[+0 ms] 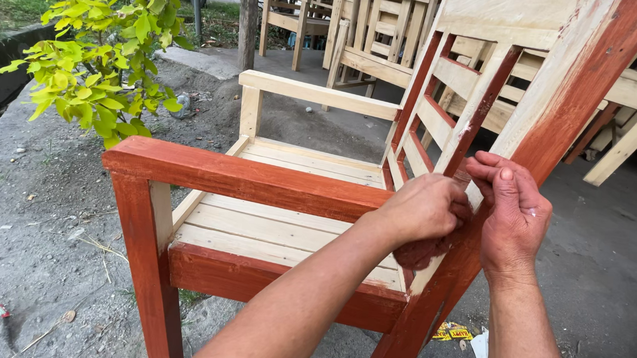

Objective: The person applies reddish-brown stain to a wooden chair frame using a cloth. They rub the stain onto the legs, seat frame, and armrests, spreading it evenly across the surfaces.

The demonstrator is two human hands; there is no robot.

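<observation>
The left hand (424,208) is closed around a wad of stain-soaked rag (420,253), dark red-brown, which bulges out beneath the fist and presses against the rear upright (559,107) of a wooden armchair (285,222), just where the near armrest (243,177) joins it. The right hand (514,216) is wrapped around that same upright from the outer side, fingers curled over its front edge and thumb on top, apparently steadying the post so the rag can bear against it. The two hands are touching or nearly so.

The stain marks how the chair stands: the near armrest, the front leg (148,279) below it, the front seat rail (280,283) and the lower part of the upright are red-brown, while the seat slats (292,230), the far armrest (317,94) and most of the back slats (445,113) are bare pale wood, some with red along their edges only.

The chair stands on rough grey ground (25,254). A leafy green shrub (108,56) grows by its far left corner, more unfinished chairs (375,32) are stacked behind, and scraps of wrapper (452,332) lie near the rear leg.
</observation>
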